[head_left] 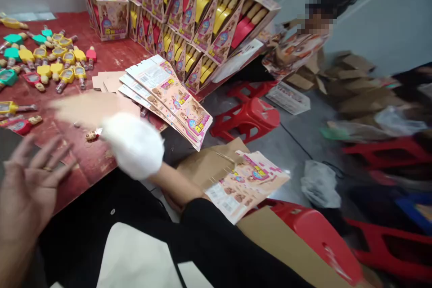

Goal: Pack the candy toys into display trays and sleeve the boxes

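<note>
My left hand [32,184] is bare, palm up with its fingers spread, over the near left edge of the red table [79,157]; nothing lies in it. My right hand [133,144] wears a white glove and is blurred. A plain tan cardboard piece [91,108], smeared by motion, extends from its fingers over the table. Just beyond the glove rests a stack of flat printed cartons [178,99], fanned out at the table edge. A small brown-and-white item [91,136] lies left of the glove. Yellow, green and red candy toys [43,71] are scattered at the left.
Filled display boxes [199,13] stand stacked at the table's back. More flat printed cartons [248,180] lie in an open cardboard box on my right. Red stools [249,117], a plastic bag [320,184] and brown cartons [357,81] occupy the floor. Another person [297,49] is beyond the boxes.
</note>
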### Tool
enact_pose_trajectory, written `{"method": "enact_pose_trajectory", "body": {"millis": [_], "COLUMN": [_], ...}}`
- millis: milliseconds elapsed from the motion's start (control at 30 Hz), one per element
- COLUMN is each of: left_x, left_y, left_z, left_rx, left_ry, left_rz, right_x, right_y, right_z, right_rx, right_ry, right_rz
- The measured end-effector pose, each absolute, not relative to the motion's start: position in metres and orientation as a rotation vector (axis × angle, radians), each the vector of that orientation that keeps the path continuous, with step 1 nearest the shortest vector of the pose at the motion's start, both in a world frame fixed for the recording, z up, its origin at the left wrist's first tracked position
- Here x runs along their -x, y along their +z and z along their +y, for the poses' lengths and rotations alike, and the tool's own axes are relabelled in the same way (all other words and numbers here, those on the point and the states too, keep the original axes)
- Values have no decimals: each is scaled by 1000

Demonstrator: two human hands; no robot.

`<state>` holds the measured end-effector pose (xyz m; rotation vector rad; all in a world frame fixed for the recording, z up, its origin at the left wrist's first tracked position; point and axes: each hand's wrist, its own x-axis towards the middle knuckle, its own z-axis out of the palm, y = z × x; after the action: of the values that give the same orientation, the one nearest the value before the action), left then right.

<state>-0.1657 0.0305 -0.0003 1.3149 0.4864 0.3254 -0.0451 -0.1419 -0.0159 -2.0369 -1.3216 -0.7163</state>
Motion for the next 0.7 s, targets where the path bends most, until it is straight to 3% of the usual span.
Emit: {"method": "enact_pose_trajectory", "body": {"millis": [67,167,400,700], "left_x": [166,165,166,169], "left_y": [5,2,-1,-12], "left_z": [6,-4,27,30], "left_rx": [-1164,-1151,-1382,-1674], "left_ry": [218,288,239,302], "left_rz": [587,711,865,763], "right_x": [82,103,45,17], "right_y": [-37,-56,-34,-38], "right_z": [-142,-136,-163,-177], "right_rx": [1878,1790,2430,2074], "right_ry": [-656,-564,-244,-27], "right_rz": [-1745,-1846,-573,-400]}}
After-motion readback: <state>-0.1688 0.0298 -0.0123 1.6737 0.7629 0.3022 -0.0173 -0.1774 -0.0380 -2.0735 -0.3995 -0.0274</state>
